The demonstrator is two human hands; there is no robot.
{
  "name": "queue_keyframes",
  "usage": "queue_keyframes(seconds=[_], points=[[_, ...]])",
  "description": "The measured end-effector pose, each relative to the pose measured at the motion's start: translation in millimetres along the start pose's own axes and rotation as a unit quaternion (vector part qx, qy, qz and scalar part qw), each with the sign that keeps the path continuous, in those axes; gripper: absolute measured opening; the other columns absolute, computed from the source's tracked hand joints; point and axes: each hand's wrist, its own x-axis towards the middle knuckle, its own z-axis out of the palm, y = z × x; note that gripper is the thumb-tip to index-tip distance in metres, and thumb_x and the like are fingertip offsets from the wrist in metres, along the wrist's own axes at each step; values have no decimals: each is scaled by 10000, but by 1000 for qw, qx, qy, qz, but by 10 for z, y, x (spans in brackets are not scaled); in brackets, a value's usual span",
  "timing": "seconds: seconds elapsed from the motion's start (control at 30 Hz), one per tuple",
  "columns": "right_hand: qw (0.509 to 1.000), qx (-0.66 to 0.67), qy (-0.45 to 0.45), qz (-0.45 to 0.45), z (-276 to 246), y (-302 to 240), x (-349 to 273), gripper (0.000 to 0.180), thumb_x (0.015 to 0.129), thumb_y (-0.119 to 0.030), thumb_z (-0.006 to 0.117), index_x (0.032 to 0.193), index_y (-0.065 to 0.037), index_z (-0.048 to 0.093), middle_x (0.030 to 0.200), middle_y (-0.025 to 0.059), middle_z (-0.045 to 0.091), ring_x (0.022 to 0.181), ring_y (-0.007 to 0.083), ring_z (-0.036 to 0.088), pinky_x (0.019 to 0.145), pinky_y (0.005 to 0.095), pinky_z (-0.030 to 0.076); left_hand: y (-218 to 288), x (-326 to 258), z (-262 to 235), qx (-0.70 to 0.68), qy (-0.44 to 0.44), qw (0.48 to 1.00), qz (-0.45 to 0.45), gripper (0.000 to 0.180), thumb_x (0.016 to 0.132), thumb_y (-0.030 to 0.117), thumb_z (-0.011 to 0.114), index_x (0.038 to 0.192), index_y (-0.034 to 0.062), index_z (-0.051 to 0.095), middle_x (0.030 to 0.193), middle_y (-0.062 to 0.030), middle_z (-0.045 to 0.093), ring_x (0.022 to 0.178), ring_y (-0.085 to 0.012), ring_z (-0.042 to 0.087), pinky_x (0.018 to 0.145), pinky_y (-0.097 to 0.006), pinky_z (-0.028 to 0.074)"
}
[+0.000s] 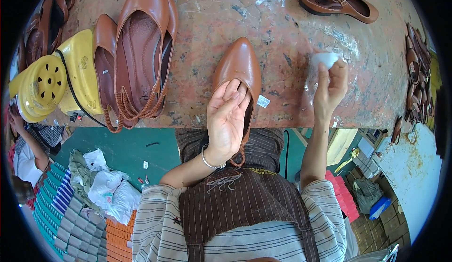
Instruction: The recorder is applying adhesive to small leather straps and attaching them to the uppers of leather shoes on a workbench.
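Head view: pointed brown shoe (pixel 240 71) lying on the desk (pixel 292 40), long axis running from toe at twelve o'clock to heel at six, heel end overhanging the near edge. Left hand (pixel 227 116) over the shoe's opening, fingers (pixel 231 92) loosely curled on its rim, holding it; nearer hand to the shoe by far. Right hand (pixel 331 85) at three o'clock from the shoe, apart from it, fingers pinched closed on a small white pad (pixel 326 58), raised just above the worn, stained desk top. At nine o'clock, matching brown shoes (pixel 141 50) with braided straps, resting on a yellow device (pixel 56 78). Beyond, at one o'clock, a brown sandal (pixel 339 0). Below the desk edge, green floor, stacked boxes (pixel 66 215), white bags (pixel 106 186).
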Motion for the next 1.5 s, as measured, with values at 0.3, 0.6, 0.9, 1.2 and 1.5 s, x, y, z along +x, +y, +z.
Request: queue_keyframes(seconds=[0.3, 0.6, 0.9, 1.2, 1.5], points=[[983, -169, 62, -40, -49, 130, -32, 318, 876, 9, 587, 1174, 10, 475, 1268, 164, 569, 1118, 276, 577, 977, 348, 416, -3, -30, -79, 20, 16, 1000, 10, 193, 916, 11, 519, 1102, -42, 518, 1203, -117, 538, 1240, -256, 476, 1118, -437, 324], [919, -235, -19, -316, 989, -267, 699, 271, 793, -25, 627, 1058, -73, 656, 1111, 131, 605, 1028, 327, 557, 865, 408, 466, -48, 12, -203, -10, 19, 1000, 15, 226, 932, 62, 502, 1134, -39, 503, 1207, -131, 540, 1231, -284, 492, 1092, -438, 355], [982, -96, -143, -78, 878, -351, 563, 200, 858, -11, 605, 1044, -47, 668, 965, 94, 601, 822, 229, 618, 719, 324, 518, -48, 19, -95, -3, 36, 999, 15, 164, 913, 86, 525, 1053, 1, 525, 1051, -68, 557, 1109, -235, 540, 1027, -410, 408], [929, 232, -190, 215, 545, -762, -59, 190, 845, 34, 637, 1031, 29, 671, 898, 16, 650, 823, 78, 607, 753, 212, 498, -78, 21, -110, 12, 69, 997, 23, 268, 907, 90, 524, 1129, -58, 506, 1148, -127, 568, 1165, -275, 542, 1068, -424, 384], [982, 40, -181, 17, 861, -730, -161, 131, 710, 14, 716, 827, -44, 724, 774, 58, 662, 754, 176, 542, 714, 303, 439, -76, 23, -49, 47, 59, 997, 27, 244, 935, 117, 476, 1143, -8, 506, 1170, -97, 558, 1155, -232, 533, 1036, -410, 405]])
